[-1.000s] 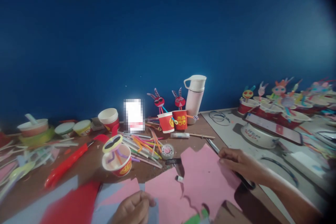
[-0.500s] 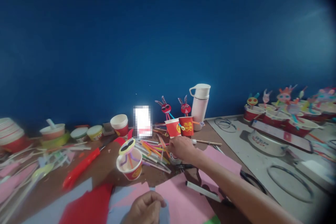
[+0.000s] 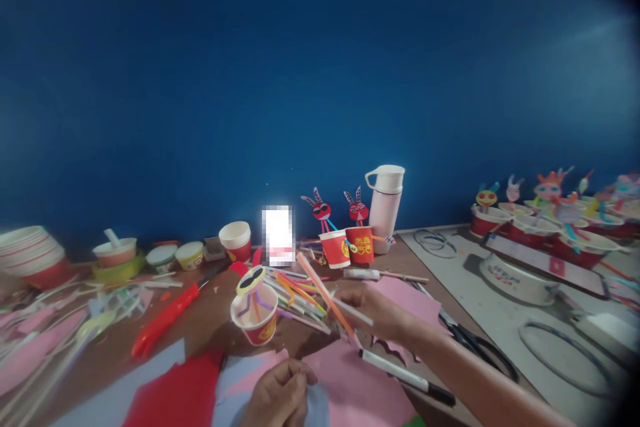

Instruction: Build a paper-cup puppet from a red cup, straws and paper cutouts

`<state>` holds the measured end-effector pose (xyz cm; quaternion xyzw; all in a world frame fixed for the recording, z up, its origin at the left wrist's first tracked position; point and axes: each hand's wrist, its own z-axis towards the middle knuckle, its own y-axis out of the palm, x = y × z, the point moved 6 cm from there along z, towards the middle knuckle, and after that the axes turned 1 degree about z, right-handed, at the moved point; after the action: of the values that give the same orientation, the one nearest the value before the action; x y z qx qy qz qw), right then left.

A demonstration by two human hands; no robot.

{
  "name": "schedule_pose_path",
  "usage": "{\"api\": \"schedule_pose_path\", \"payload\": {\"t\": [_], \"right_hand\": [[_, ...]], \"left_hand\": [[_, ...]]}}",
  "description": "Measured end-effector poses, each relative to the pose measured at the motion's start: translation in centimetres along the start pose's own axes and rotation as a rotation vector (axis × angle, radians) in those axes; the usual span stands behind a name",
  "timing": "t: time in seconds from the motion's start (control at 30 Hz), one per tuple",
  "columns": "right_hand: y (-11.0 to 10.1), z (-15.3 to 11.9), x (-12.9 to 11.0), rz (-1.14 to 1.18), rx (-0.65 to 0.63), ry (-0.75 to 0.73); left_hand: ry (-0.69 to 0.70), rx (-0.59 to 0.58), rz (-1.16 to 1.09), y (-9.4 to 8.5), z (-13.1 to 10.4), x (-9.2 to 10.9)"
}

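Observation:
My right hand (image 3: 365,310) is closed around an orange straw (image 3: 325,290), which slants over the table; a pale straw (image 3: 356,312) also sticks out at its fingers. Behind it lies a pile of coloured straws (image 3: 295,290). My left hand (image 3: 283,390) is curled closed over blue paper (image 3: 235,397) at the front edge; what its fingers hold, if anything, is hidden. Left of the pile stands a red paper cup (image 3: 255,330) with a yellow face figure (image 3: 250,281) in sunglasses. Pink paper (image 3: 350,380) and a marker (image 3: 400,373) lie by my right forearm.
Two cups with red rabbit figures (image 3: 336,250) stand before a white thermos (image 3: 387,207). Scissors (image 3: 480,347) lie at right, a red-handled tool (image 3: 167,317) at left. Stacked paper cups (image 3: 35,257) are far left. More figure cups (image 3: 583,247) and a phone (image 3: 545,263) are on the right.
My right hand has come back toward me from beside the rabbit cups, and the orange straw is now raised with it. My left hand has stayed about where it was. The camera view has shifted slightly.

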<state>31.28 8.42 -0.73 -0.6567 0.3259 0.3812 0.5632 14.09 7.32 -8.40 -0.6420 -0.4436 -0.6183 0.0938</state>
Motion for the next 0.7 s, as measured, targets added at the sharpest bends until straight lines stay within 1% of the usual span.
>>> {"api": "schedule_pose_path", "payload": {"t": [0.07,0.17,0.23,0.3,0.43,0.57,0.7], "right_hand": [[2.2,-2.1,-0.4,0.184,-0.083,-0.040],[5.7,-4.5,-0.3,0.396,-0.190,-0.039],[7.6,-5.5,0.0,0.490,-0.253,-0.014],[8.7,-6.0,0.4,0.559,-0.297,0.017],[9.4,-6.3,1.2,0.641,-0.343,0.067],[9.1,-6.5,1.5,0.674,-0.341,0.097],[8.7,-6.7,1.4,0.681,-0.335,0.097]], "left_hand": [[0.010,0.022,-0.032,0.2,0.0,0.3],[-0.003,0.065,-0.053,0.8,-0.5,0.6],[-0.020,0.084,-0.053,1.3,-1.0,0.6],[-0.029,0.099,-0.046,1.6,-1.5,0.6],[-0.034,0.112,-0.025,1.9,-2.1,0.5],[-0.027,0.134,-0.011,1.8,-2.1,0.8],[-0.035,0.166,0.007,1.7,-1.9,1.0]]}}
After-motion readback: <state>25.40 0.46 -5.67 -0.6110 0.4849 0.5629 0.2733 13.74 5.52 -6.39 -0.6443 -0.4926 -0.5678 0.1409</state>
